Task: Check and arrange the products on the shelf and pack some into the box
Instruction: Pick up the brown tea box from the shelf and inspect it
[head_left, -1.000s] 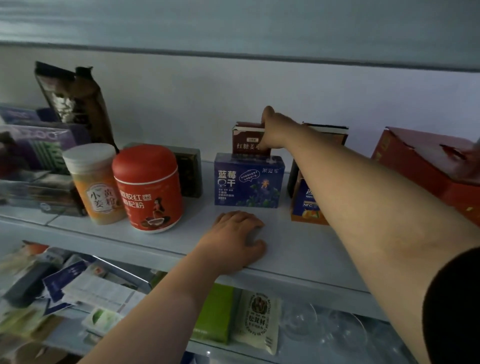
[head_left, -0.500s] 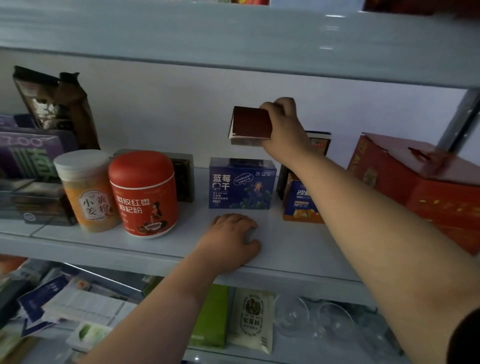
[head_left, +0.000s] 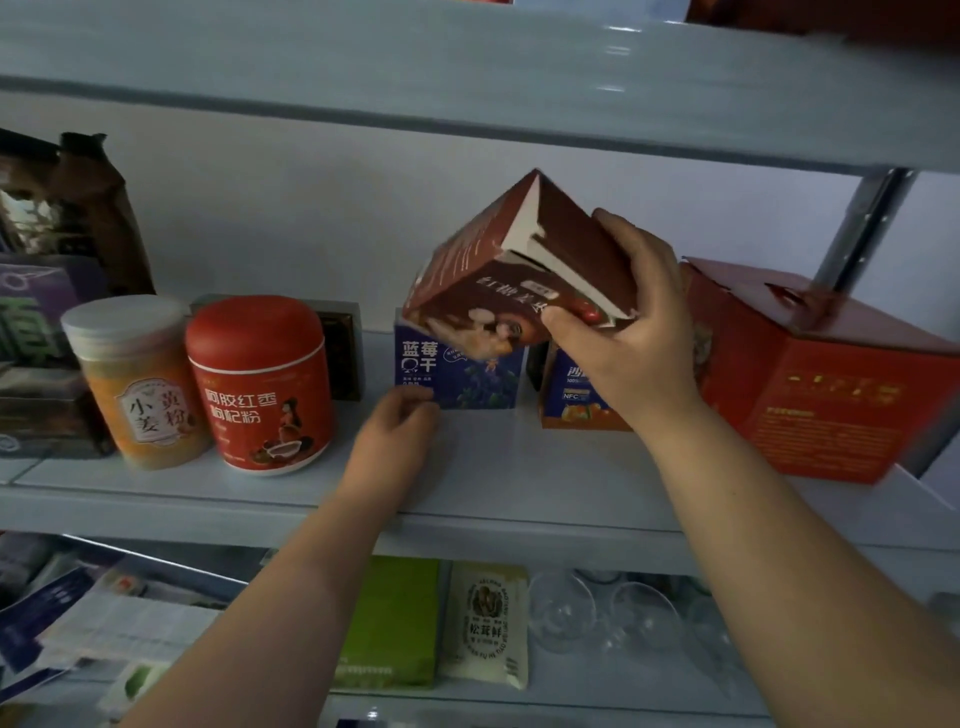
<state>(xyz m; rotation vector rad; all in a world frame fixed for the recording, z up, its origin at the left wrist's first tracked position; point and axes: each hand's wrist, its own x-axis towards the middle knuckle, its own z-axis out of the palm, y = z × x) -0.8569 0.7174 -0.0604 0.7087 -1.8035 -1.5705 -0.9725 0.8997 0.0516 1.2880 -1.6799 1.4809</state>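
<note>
The right hand (head_left: 628, 338) grips a brown-red box (head_left: 498, 291) in the air above the middle of the shelf (head_left: 519, 467), thumb on the printed front face and fingers wrapped round the far side. The box is tilted, one corner pointing up, and a top flap stands slightly ajar with its pale inner edge showing. It touches nothing on the shelf and hangs in front of a blue box (head_left: 467, 379) that stands upright toward the back edge.

The left hand (head_left: 400, 431) lies on the shelf board with its fingers bent, the fingertips at the lower left corner of the blue box. The hand is blurred, so I cannot tell whether it pinches that corner or only touches it.

Just right of the blue box stands a blue and orange carton (head_left: 576, 400), partly hidden by the right wrist. A large red carton (head_left: 821, 374) sits at the right end. Left of the middle, a red jar (head_left: 260, 384) and a yellow jar (head_left: 135, 379) with a white lid stand side by side near the front edge, with a dark box (head_left: 340, 358) behind the red one. A brown pouch (head_left: 88, 218) leans at the back of the left end.

On the lower shelf lie a green box (head_left: 395, 623), a white pouch (head_left: 485, 629) just beside it, and clear glasses (head_left: 613, 613) to the right
</note>
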